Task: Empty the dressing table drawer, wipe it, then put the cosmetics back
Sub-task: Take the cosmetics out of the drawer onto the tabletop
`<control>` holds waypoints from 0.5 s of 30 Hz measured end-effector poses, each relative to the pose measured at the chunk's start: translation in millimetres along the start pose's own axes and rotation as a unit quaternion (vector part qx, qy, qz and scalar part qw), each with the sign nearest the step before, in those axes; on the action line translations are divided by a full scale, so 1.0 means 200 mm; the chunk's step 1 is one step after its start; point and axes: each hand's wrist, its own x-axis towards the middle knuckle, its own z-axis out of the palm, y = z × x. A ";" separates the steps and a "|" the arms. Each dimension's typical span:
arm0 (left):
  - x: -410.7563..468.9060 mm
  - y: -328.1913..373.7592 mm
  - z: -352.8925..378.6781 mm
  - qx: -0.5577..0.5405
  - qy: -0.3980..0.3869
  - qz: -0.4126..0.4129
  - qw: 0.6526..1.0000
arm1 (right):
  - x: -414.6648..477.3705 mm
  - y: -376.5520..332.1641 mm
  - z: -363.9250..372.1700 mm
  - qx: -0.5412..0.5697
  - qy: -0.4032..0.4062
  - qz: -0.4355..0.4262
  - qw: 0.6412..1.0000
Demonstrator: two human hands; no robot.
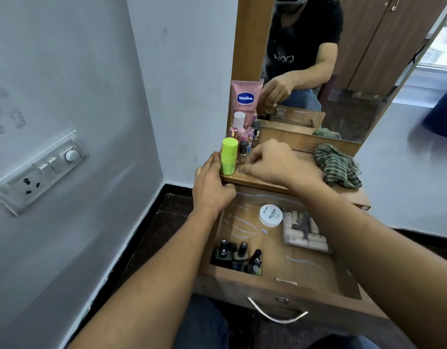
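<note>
The drawer [280, 285] is pulled out below the dressing table top [257, 181]. It holds several dark nail polish bottles [238, 258] at the front left, a white round jar [270, 215], a clear packet of small pale pieces [305, 233] and a cotton swab [285, 281]. On the table top's left end stand a lime green bottle [228, 156], a pink Vaseline tube [245, 99] and several small bottles [245, 141]. My left hand [212, 182] rests at the table's left edge, fingers straight against the green bottle. My right hand [272, 162] has curled fingers beside the small bottles; what they hold is hidden.
A green striped cloth [338, 165] lies crumpled on the right of the table top. The mirror [343, 71] rises behind it. A white wall with a switch panel [41, 172] stands close on the left. The drawer's metal handle [275, 313] faces my knees.
</note>
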 end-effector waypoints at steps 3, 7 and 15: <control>0.01 0.00 -0.02 -0.013 -0.011 0.001 1.000 | -0.20 -0.06 0.08 -0.007 -0.139 -0.079 0.987; 0.03 -0.01 -0.06 -0.040 -0.054 -0.014 0.998 | -0.31 -0.09 0.21 -0.038 -0.213 -0.095 0.972; 0.03 0.02 -0.12 -0.034 -0.098 -0.029 0.994 | -0.35 -0.11 0.30 -0.053 -0.279 -0.118 0.952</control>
